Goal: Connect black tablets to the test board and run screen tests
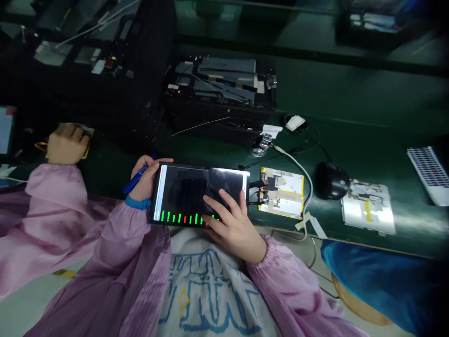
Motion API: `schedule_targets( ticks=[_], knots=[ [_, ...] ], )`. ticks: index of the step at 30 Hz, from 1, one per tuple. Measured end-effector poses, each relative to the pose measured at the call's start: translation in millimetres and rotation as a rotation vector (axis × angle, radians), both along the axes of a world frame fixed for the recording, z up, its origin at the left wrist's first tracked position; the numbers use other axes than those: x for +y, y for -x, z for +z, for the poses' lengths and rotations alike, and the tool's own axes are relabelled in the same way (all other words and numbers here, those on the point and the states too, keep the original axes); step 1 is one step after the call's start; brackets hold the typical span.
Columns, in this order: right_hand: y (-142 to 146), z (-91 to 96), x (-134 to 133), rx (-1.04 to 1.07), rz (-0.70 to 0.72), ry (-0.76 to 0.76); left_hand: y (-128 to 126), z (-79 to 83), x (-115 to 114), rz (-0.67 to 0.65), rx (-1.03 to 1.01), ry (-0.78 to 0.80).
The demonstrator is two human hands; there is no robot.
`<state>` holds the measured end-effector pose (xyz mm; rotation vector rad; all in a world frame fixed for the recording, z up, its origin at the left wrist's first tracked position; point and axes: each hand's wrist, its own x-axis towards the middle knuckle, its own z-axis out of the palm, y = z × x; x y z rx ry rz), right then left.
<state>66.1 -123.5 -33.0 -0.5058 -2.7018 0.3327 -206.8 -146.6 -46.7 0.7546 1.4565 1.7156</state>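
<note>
A tablet screen (182,187) lies across the table edge in front of me, lit on a black page with a column of green and a few red text entries. My left hand (142,180) grips its left end and also has a blue pen (136,179) between the fingers. Over the screen's lower right part my right hand (231,224) is spread, fingertips at the glass; whether each one touches, I cannot tell. Black flat cables run from the screen's right end to an opened tablet body (282,193) with a yellow-edged battery and bare circuit boards.
A co-worker's hand (68,142) rests at the left. A black bin (220,107) of device parts stands behind the screen. A white cable (298,164) loops round the tablet body from a small metal stand (261,144). Rightward are a black mouse (331,181), another opened device (368,208) and a white keyboard (430,173).
</note>
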Motion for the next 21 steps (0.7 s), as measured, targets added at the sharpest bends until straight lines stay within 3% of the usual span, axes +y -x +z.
schedule_targets(
  ticks=[3,7,9,12,15,21],
  knots=[
    [-11.7,10.3,24.5,0.031,-0.029,0.005,-1.1,2.5,1.8,0.03,0.003,0.012],
    [-43.2,18.9,90.2,0.109,-0.37,-0.02,-1.6,4.8,3.9,0.05,0.029,-0.011],
    [-53.2,12.9,123.4,0.101,-0.458,0.004,-0.9,6.0,4.3,0.046,0.043,-0.015],
    [-49.3,-5.5,157.1,0.004,-0.344,0.048,1.2,7.8,4.9,0.051,0.058,0.005],
    [-31.4,-20.4,172.5,-0.083,-0.194,0.095,4.1,8.3,6.4,0.065,0.069,0.024],
    [-12.7,-16.9,185.6,-0.222,-0.057,0.112,6.2,9.3,9.9,0.082,0.09,0.024]
  ],
)
